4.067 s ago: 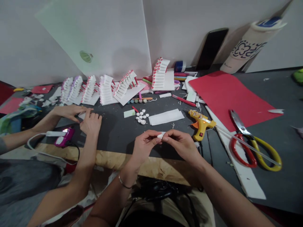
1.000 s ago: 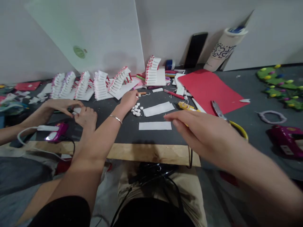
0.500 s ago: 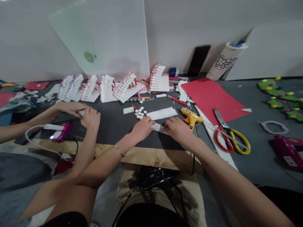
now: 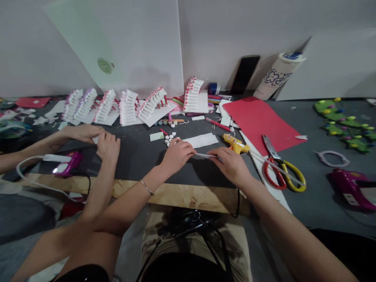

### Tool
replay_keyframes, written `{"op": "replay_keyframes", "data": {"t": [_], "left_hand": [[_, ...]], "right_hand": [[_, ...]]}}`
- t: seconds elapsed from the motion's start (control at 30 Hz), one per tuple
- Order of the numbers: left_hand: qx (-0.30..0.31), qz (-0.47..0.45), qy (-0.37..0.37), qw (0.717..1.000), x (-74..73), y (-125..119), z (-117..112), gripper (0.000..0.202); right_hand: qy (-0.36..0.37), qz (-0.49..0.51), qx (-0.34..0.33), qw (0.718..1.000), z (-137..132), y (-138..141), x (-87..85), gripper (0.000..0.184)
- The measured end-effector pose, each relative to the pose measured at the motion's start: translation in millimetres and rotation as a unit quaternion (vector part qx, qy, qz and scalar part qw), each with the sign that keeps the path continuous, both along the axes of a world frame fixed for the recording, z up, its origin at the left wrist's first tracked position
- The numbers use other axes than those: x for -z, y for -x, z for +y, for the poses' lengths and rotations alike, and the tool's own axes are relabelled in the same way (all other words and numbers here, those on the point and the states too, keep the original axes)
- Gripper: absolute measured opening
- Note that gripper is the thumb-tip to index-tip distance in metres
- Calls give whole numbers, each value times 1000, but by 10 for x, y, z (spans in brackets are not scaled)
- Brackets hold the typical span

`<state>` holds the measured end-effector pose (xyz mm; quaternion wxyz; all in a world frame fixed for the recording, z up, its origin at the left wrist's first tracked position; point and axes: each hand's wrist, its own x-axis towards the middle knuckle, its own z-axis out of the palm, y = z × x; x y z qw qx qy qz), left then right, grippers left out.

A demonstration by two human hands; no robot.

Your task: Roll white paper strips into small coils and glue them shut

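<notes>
Between my two hands a narrow white paper strip (image 4: 203, 156) is held by its ends, seen nearly edge-on above the dark tabletop. My left hand (image 4: 178, 157) pinches its left end, fingers closed. At the other end my right hand (image 4: 228, 162) grips it between thumb and fingers. Just behind lies a wider white paper strip (image 4: 201, 140), flat on the table. Several small white balls (image 4: 169, 139) sit beyond my left hand. A yellow glue gun (image 4: 236, 144) rests on its side beyond my right hand.
Several white stair-like paper models (image 4: 152, 105) stand along the wall. To the right lie red paper (image 4: 263, 121), scissors (image 4: 277, 164) and a purple power strip (image 4: 352, 190). A cup (image 4: 277, 76) and a phone (image 4: 245, 74) lean behind. At left a co-worker's hands (image 4: 107, 145) hold something white.
The white strip has turned from lying face-up to nearly edge-on between my hands. My right hand has shifted slightly right and opened its grip posture. The view has moved a little.
</notes>
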<state>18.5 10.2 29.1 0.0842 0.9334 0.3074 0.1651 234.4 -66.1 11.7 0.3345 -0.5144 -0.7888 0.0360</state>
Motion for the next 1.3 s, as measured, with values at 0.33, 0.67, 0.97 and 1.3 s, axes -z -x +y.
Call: {"op": "replay_keyframes", "data": {"t": [0.33, 0.67, 0.97, 1.3], "left_hand": [[-27, 40, -52, 997, 305, 345, -533, 16], [-116, -55, 114, 985, 326, 427, -541, 20], [-87, -38, 37, 995, 297, 426, -603, 21], [-138, -232, 108, 957, 139, 349, -590, 22]], "right_hand": [[25, -172, -48, 984, -381, -73, 238, 21], [89, -24, -1, 996, -381, -62, 192, 24], [149, 79, 60, 984, -250, -62, -20, 27], [442, 648, 42, 619, -297, 228, -175, 30]]}}
